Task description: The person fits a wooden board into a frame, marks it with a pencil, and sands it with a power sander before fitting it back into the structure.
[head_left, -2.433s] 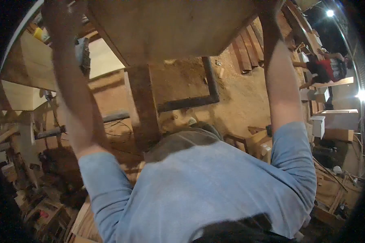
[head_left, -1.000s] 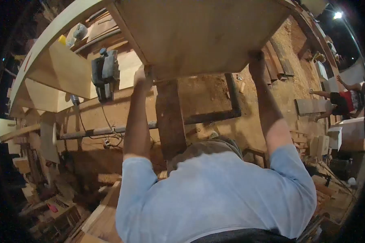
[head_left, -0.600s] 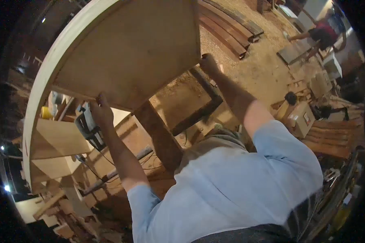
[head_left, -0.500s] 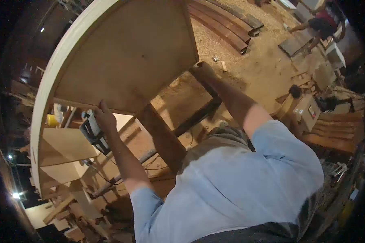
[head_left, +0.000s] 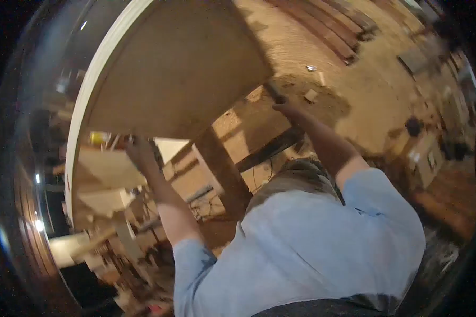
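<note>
A large wooden panel (head_left: 180,68) with a pale curved rim fills the upper left, tilted. My left hand (head_left: 142,153) is at its lower edge, fingertips against the edge; motion blurs the fingers. A dark object beside that hand is too smeared to make out. Near the panel's right corner, my right hand (head_left: 285,106) is closed round the end of a dark bar (head_left: 273,91), a little apart from the corner. Below the panel stands a brown board (head_left: 225,171), with pale wooden compartments (head_left: 103,169) to its left.
Long curved brown boards (head_left: 322,26) lie on the dusty floor at the upper right. A box (head_left: 426,158) stands at the right, near stacked brown wood (head_left: 449,203). A dark beam (head_left: 269,150) crosses below the panel. Wood scraps (head_left: 143,253) fill the lower left.
The view has swung, shifting the panel and floor items to the right. My right hand has come down and away from the panel's corner. The power tool beside my left hand is now mostly hidden.
</note>
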`<state>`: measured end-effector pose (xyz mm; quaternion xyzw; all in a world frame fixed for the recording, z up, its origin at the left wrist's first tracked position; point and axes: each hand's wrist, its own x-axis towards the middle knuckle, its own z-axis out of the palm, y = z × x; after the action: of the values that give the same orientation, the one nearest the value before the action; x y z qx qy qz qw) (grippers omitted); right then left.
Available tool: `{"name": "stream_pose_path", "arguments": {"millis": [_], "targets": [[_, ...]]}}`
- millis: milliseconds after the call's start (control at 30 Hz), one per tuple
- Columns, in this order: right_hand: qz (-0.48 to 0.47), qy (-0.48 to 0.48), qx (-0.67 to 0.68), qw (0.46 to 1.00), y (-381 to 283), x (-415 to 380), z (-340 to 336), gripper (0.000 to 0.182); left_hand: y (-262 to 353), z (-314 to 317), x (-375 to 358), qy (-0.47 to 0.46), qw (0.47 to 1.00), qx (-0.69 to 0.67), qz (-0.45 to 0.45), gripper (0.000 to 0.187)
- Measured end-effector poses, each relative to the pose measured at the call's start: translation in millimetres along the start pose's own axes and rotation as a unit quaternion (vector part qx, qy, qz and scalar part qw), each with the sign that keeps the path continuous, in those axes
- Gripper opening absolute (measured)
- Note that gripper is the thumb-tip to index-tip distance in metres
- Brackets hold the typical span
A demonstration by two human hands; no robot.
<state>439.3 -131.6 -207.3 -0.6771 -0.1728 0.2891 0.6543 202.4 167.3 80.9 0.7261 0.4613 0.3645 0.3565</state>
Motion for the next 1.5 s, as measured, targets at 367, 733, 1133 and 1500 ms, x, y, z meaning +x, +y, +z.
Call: {"name": "stream_pose_path", "arguments": {"millis": [367,733,1133,1500], "targets": [[-0.008,-0.196,-0.31,0.93,4,20,-23,0.057,-148,45,-62,-0.076,0.976,0.188,-0.08,0.085],[-0.049,-0.253,-0.353,0.899,50,-3,-39,0.058,-262,50,-184,-0.082,0.956,0.276,-0.059,0.062],[0.064,-0.196,-0.674,0.709,-21,-113,65,0.108,-276,60,-191,-0.035,0.968,0.244,0.049,0.054],[0.008,-0.252,-0.789,0.561,-33,-138,102,0.103,-279,42,-195,-0.108,0.942,0.278,0.152,0.038]]}}
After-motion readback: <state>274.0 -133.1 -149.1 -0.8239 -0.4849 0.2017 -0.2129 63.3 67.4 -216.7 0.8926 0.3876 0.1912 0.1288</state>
